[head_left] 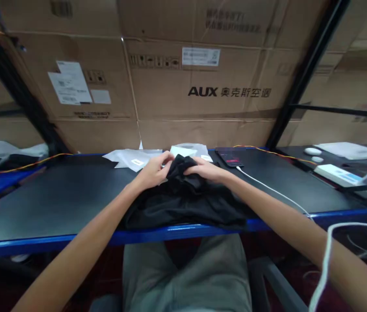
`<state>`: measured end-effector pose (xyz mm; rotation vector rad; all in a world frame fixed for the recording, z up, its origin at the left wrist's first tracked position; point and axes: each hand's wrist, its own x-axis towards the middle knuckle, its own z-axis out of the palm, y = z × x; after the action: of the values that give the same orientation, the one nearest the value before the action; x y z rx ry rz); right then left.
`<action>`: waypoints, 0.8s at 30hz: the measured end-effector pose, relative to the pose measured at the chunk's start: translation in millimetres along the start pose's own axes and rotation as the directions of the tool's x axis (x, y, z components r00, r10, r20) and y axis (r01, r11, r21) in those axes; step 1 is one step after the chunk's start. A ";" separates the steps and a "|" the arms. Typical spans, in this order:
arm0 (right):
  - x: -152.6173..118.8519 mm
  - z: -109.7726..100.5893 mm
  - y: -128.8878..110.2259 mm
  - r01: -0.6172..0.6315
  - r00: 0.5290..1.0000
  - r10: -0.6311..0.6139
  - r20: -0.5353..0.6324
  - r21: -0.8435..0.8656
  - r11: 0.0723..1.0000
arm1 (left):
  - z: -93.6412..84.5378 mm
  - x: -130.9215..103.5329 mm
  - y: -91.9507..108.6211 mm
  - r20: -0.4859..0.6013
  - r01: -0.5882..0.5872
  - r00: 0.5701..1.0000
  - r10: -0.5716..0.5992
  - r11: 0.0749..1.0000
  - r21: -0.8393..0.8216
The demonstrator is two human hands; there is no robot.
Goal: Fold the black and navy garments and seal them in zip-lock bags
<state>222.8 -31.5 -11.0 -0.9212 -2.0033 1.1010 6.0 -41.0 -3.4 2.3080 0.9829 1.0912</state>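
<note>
A piece of black cloth [186,208] lies bunched at the front edge of the dark tabletop, its exact kind hidden by the folds. My left hand [155,170] grips a raised fold of it from the left, thumb and fingers closed. From the right, my right hand [206,169] pinches the same gathered fold, with its fingers curled over the top. Both hands are close together above the rest of the cloth, which spreads flat and wrinkled beneath them.
Behind the hands lie clear plastic bags [131,158] with white labels. A phone [229,157] with a white cable [274,190] sits to the right. Large cardboard boxes [170,99] wall off the back. A power strip [342,175] is at far right.
</note>
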 end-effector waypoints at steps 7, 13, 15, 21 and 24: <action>2.1 13.0 -2.3 -0.257 0.964 0.266 -0.009 0.226 0.939 | 2.3 -2.7 13.0 -0.162 -0.195 0.963 0.214 0.972 0.129; 9.0 7.9 3.9 -0.166 0.978 0.201 -0.053 0.381 0.910 | 10.8 -5.1 14.7 -0.094 -0.158 0.981 0.168 0.983 0.098; 13.1 11.1 9.6 -0.093 0.978 0.154 -0.140 0.369 0.925 | 16.6 -7.3 18.1 -0.084 -0.079 0.994 0.076 0.996 -0.028; 13.6 23.0 11.4 0.081 0.970 -0.049 -0.239 0.126 0.989 | 29.9 -13.9 30.8 -0.025 -0.025 0.999 0.020 0.969 -0.244; 4.3 12.7 -2.0 0.168 0.972 -0.214 -0.096 -0.350 0.921 | 25.9 -9.5 23.5 -0.136 -0.016 0.991 -0.015 0.976 -0.218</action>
<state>209.8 -34.0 -13.7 -0.9169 -2.1568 0.5786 32.1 -65.2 -9.8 2.0802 0.8632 1.3037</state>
